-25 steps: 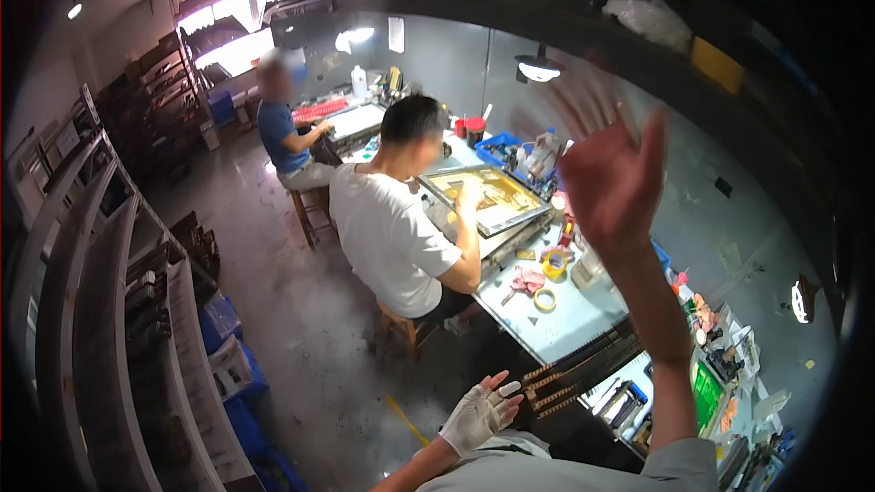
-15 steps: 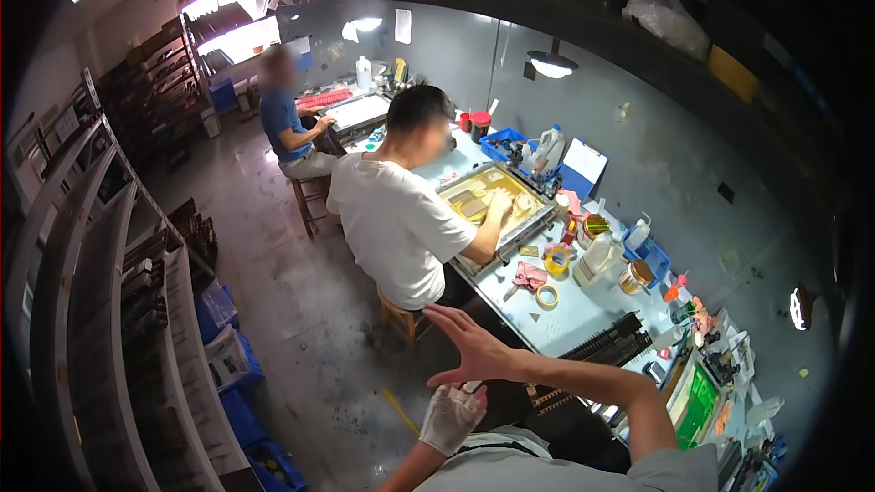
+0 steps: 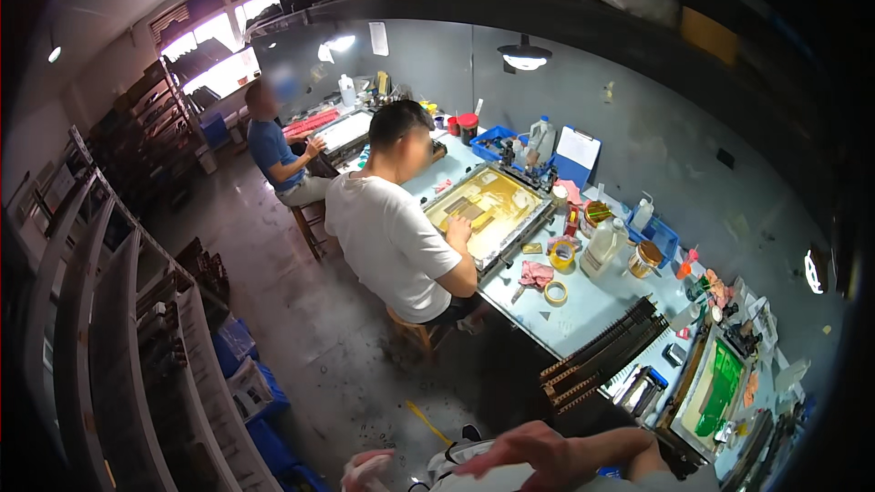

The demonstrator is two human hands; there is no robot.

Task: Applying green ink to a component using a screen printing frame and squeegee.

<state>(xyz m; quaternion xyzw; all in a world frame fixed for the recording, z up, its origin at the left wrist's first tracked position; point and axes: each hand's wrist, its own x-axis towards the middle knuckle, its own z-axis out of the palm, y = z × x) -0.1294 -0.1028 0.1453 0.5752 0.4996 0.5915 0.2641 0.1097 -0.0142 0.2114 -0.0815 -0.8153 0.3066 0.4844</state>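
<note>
My left hand [image 3: 368, 471], in a pale thin glove, is at the lower edge and partly cut off; its fingers are too blurred to read. To its right, my bare right hand [image 3: 527, 452] reaches across my body with fingers stretched out toward the left. It appears to hold nothing, though motion softens its outline. Light grey cloth [image 3: 497, 476] of my clothing lies below and between the hands. Both hands are away from the bench. Nearest to my right arm on the bench are dark toothed strips [image 3: 606, 355] and a framed screen with a green patch [image 3: 722, 387].
A co-worker in a white shirt [image 3: 387, 237] sits at a framed yellow screen [image 3: 492, 210]; another in blue [image 3: 272, 146] sits farther off. The bench [image 3: 583, 314] carries tape rolls [image 3: 555, 292], jugs [image 3: 602, 248] and a pink rag [image 3: 536, 273]. Shelving [image 3: 173, 374] and blue bins [image 3: 260, 387] line the left.
Both hands have dropped toward the lower edge, away from in front of the co-worker. My view has shifted, showing more bench at right. The white-shirted co-worker's hand has moved nearer on the screen.
</note>
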